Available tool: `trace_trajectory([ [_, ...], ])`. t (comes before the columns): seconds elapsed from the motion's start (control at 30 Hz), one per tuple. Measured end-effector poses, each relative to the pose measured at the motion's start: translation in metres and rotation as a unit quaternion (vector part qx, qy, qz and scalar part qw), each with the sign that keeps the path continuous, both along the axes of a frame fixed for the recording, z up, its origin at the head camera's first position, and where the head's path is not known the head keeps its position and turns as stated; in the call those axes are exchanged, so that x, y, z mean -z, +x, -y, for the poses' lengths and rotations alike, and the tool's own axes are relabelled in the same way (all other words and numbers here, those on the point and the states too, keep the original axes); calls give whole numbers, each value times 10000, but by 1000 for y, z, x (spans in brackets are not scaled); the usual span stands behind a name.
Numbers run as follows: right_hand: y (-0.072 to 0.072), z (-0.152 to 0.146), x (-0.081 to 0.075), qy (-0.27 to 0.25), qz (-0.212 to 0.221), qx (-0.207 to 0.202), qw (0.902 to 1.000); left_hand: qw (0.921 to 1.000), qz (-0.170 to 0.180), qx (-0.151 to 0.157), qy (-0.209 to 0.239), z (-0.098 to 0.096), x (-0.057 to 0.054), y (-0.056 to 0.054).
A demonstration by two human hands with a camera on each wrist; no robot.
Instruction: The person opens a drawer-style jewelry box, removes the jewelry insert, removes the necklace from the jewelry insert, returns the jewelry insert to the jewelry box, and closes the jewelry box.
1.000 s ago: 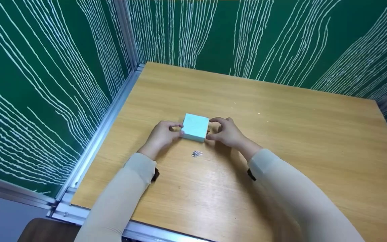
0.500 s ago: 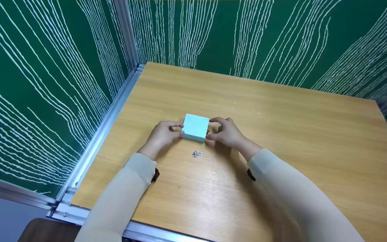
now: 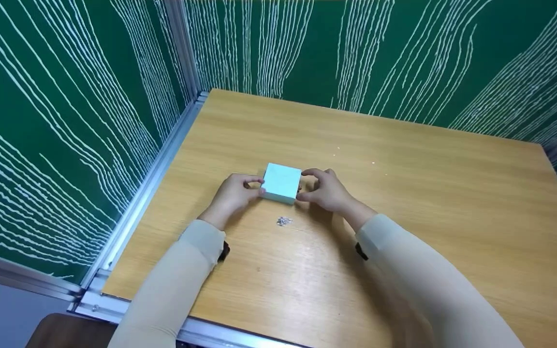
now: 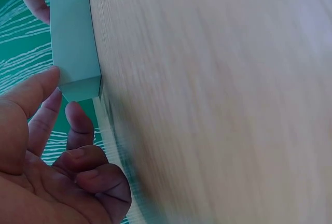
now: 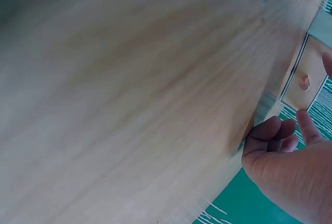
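A small light turquoise drawer box [image 3: 281,181] sits on the wooden table between both hands. At its left end, the thumb and index finger of my left hand [image 3: 230,198] pinch it by the edges; the other fingers curl loosely below in the left wrist view. My right hand [image 3: 327,191] grips the opposite end, thumb and index finger at the edges of the tan drawer front [image 5: 301,86]. A small coppery pull tab [image 5: 304,82] shows on that front, which is flush with the sleeve. In front of the box lies a little heap of silvery bits [image 3: 284,221].
The wooden table [image 3: 428,203] reaches well to the right. Green panels [image 3: 317,53] with white wavy lines stand behind it and on the left, along a metal rail [image 3: 138,186]. Small pale specks [image 3: 373,163] lie beyond the right hand. A brown seat [image 3: 68,333] shows at lower left.
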State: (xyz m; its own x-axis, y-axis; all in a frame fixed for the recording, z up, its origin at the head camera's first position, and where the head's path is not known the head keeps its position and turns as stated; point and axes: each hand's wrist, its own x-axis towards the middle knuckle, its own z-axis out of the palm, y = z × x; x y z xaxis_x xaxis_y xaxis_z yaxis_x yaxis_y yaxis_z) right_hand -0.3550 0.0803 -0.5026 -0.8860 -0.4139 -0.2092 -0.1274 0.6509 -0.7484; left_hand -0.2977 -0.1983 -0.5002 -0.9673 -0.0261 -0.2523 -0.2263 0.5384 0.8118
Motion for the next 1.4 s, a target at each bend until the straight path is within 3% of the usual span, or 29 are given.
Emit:
trace_trajectory([
  [0.4, -1, 1, 3, 57, -88, -4, 9999, 10000, -3, -9, 6, 1, 0, -1],
  [0.83, 17, -32, -9, 72, 189, 164, 9997, 10000, 34, 89, -18, -1, -3, 4],
  [1.0, 29, -70, -16, 498, -318, 204, 9980, 9999, 76, -30, -69, -2, -5, 5],
  [1.2, 60, -119, -25, 1407, -1223, -10, 9825, 9999, 113, 52, -92, -6, -6, 6],
  [1.4, 82, -146, -29, 1136, -1724, 71, 9784, 9998, 207, -20, -46, -7, -12, 7],
])
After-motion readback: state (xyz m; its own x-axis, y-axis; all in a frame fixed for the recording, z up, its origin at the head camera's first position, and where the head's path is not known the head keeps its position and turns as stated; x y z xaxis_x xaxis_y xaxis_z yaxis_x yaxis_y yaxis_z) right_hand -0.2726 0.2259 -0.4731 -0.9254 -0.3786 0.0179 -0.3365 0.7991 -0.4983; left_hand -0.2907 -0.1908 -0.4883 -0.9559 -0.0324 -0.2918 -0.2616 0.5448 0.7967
